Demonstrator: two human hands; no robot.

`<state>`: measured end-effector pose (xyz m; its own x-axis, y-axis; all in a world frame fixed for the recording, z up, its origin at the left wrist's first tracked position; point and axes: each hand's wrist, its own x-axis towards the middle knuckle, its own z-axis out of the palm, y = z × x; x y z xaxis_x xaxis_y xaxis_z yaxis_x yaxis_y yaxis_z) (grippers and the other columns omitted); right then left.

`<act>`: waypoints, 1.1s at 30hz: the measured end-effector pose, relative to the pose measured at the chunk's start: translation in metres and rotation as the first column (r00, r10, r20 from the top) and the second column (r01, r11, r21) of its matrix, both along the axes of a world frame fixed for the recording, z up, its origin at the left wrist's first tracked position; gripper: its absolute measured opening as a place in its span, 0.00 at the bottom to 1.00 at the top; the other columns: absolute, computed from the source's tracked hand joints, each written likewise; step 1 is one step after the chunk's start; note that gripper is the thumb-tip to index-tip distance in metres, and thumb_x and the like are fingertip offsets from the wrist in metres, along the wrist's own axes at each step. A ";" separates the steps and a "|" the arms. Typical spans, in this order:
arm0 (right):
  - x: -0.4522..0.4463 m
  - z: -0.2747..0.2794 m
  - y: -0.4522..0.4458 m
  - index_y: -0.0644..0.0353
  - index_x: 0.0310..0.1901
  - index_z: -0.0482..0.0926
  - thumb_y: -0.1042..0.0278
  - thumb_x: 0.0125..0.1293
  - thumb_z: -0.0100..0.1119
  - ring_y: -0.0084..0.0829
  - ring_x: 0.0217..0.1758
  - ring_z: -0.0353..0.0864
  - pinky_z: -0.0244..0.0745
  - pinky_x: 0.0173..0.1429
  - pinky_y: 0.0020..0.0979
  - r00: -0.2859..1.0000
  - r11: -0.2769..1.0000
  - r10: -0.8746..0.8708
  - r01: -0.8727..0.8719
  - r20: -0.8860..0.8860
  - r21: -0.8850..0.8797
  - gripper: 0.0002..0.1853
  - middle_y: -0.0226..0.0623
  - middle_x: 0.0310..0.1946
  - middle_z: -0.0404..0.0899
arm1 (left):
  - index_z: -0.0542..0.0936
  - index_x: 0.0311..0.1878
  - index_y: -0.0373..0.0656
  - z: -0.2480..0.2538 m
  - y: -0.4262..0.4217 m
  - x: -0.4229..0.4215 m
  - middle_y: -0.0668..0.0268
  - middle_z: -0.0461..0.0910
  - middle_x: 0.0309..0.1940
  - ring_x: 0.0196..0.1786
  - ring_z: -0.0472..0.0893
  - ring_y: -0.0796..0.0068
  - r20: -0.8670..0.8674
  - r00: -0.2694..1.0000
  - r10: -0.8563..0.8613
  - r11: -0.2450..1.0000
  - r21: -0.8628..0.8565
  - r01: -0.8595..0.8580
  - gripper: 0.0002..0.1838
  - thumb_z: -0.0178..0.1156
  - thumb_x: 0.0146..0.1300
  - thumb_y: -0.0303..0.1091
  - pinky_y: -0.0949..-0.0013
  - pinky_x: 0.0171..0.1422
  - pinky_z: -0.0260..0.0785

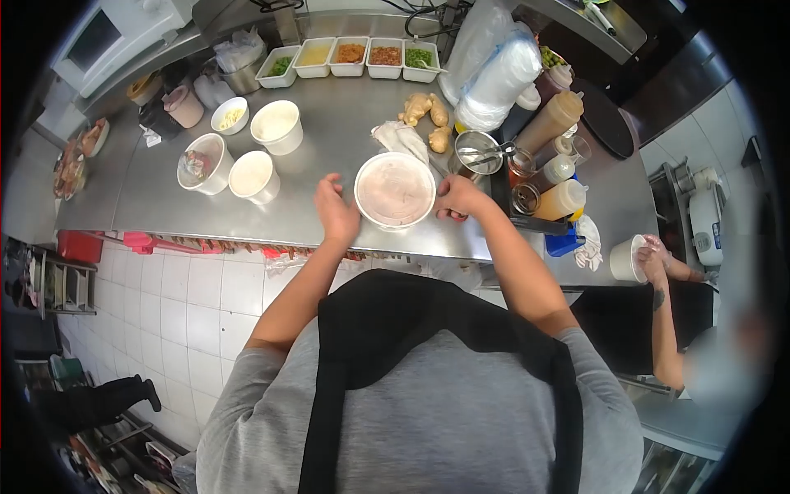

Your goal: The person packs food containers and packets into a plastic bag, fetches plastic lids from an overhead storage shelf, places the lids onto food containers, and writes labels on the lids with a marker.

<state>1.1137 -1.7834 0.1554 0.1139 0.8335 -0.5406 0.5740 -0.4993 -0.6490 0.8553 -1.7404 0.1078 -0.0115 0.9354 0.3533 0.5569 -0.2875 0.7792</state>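
A round white tub with a translucent lid [395, 191] stands on the steel counter in front of me, pinkish contents showing faintly through. My left hand [337, 211] is at its left side, fingers apart and slightly bent, holding nothing. On the tub's right, my right hand [462, 199] has its fingers curled in near the rim. A small dark and red bit shows under those fingers; what it is I cannot make out. Behind the tub lies a crumpled whitish cloth [401, 140], with pieces of ginger [416, 108] beyond it.
White tubs [278, 126] stand at left, one holding a wrapped bundle. Trays of chopped ingredients [349, 54] line the back. Sauce bottles [553, 121] and a metal container [479, 156] crowd the right. Further right, a co-worker's hands [652, 257] hold a white tub [627, 260].
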 end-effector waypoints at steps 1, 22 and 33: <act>-0.006 0.009 -0.003 0.61 0.41 0.71 0.67 0.54 0.68 0.22 0.16 0.72 0.67 0.20 0.25 0.998 0.998 -0.025 0.021 0.062 0.060 0.17 0.36 0.21 0.81 | 0.68 0.53 0.41 0.003 -0.002 -0.003 0.60 0.73 0.40 0.44 0.73 0.68 -0.188 0.982 0.011 0.996 0.089 0.006 0.24 0.64 0.54 0.26 0.64 0.52 0.66; 0.065 0.149 -0.190 0.60 0.67 0.56 0.69 0.58 0.60 0.35 0.60 0.74 0.68 0.66 0.39 0.165 0.632 -0.055 0.769 -0.985 0.094 0.36 0.43 0.58 0.70 | 0.44 0.74 0.51 0.122 -0.074 0.089 0.54 0.63 0.66 0.63 0.69 0.63 0.852 0.256 -0.457 0.251 -0.153 0.956 0.43 0.55 0.65 0.55 0.61 0.66 0.59; 0.460 0.107 -0.112 0.53 0.63 0.62 0.63 0.61 0.61 0.47 0.59 0.71 0.72 0.55 0.53 0.088 0.210 -0.333 0.978 -0.939 0.017 0.30 0.47 0.60 0.65 | 0.66 0.65 0.42 -0.009 -0.089 0.134 0.51 0.63 0.65 0.70 0.57 0.47 -0.373 0.926 -0.058 0.998 0.000 0.063 0.32 0.61 0.57 0.38 0.47 0.72 0.47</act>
<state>1.5735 -1.8955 0.2628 0.7215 0.6339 -0.2787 -0.5619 0.3008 -0.7706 0.9893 -1.8293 0.0984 0.1796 0.9260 0.3320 0.7879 -0.3375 0.5150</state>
